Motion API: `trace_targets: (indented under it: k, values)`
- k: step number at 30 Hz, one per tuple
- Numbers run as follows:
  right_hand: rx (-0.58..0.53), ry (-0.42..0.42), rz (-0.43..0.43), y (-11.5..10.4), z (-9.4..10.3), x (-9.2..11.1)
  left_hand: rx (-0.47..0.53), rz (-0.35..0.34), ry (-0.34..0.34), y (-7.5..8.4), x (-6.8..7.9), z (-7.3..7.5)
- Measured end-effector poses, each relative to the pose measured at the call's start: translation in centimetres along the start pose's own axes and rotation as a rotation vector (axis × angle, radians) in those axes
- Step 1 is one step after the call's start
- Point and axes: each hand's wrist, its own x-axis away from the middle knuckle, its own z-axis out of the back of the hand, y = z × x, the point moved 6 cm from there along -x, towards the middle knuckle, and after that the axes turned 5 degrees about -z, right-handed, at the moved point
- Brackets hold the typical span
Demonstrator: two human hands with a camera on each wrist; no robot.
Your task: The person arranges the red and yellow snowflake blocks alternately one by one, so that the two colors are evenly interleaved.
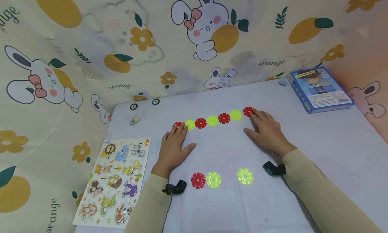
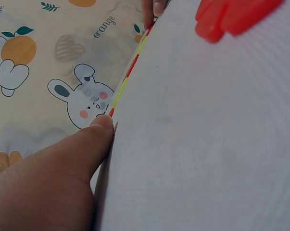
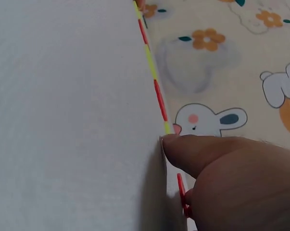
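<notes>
Several notched plastic flower discs lie in a slightly slanting row across the table, red and yellow-green by turns. My left hand (image 1: 173,152) rests at the left end, its straight fingertips on a red disc (image 1: 176,124) that they partly cover. At the right end, the fingertips of my right hand (image 1: 269,130) touch another red disc (image 1: 247,111), with the thumb spread apart. Between them sit a red disc (image 1: 224,118) and a yellow-green disc (image 1: 212,121), among others. The wrist views show the row edge-on, flat on the table.
Nearer me lie a loose red disc (image 1: 198,180), a yellow-green one (image 1: 213,180) beside it and another yellow-green disc (image 1: 245,176) farther right. An animal puzzle board (image 1: 121,169) is at left, a blue box (image 1: 321,88) at back right. Two small black rings (image 1: 133,106) lie at back left.
</notes>
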Motion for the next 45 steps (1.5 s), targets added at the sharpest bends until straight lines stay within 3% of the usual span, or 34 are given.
trace_targets:
  k: [10,13,20,25,28,30,32,35,37,41,45]
  values:
    - [0.005,-0.034,0.02,-0.3,0.2,0.1,-0.002,0.0,0.006,0.1,-0.1,0.3]
    - [-0.04,-0.038,0.003,-0.2,0.2,0.2,-0.001,-0.002,0.004,0.2,0.0,0.2]
    - [-0.445,-0.029,-0.042,0.6,1.2,2.3,0.005,-0.003,-0.01,0.2,0.0,0.0]
    - [-0.695,-0.11,0.095,-0.5,1.7,5.3,0.005,-0.009,0.001,0.3,0.0,0.2]
    - [-0.835,-0.229,0.206,-1.8,1.5,7.4,0.003,-0.009,0.006,0.3,0.0,0.4]
    - [-0.869,-0.309,0.252,-2.6,1.3,8.8,0.004,-0.007,0.003,0.3,0.0,0.3]
    - [-0.849,-0.383,0.255,-3.2,0.8,10.1,0.003,-0.004,0.001,0.2,0.0,0.3]
    - [-0.687,-0.447,0.202,-3.6,-0.3,11.5,0.001,-0.001,-0.001,0.2,0.0,0.2]
    - [-0.526,-0.462,0.175,-3.7,-1.0,12.1,0.0,0.001,0.0,0.1,0.0,0.1]
    - [-0.298,-0.434,0.23,-4.5,-1.3,12.4,-0.006,0.003,-0.001,0.0,0.0,-0.1]
    - [-0.283,-0.431,0.206,-4.8,-1.3,12.3,-0.001,-0.002,0.005,0.0,0.0,-0.1]
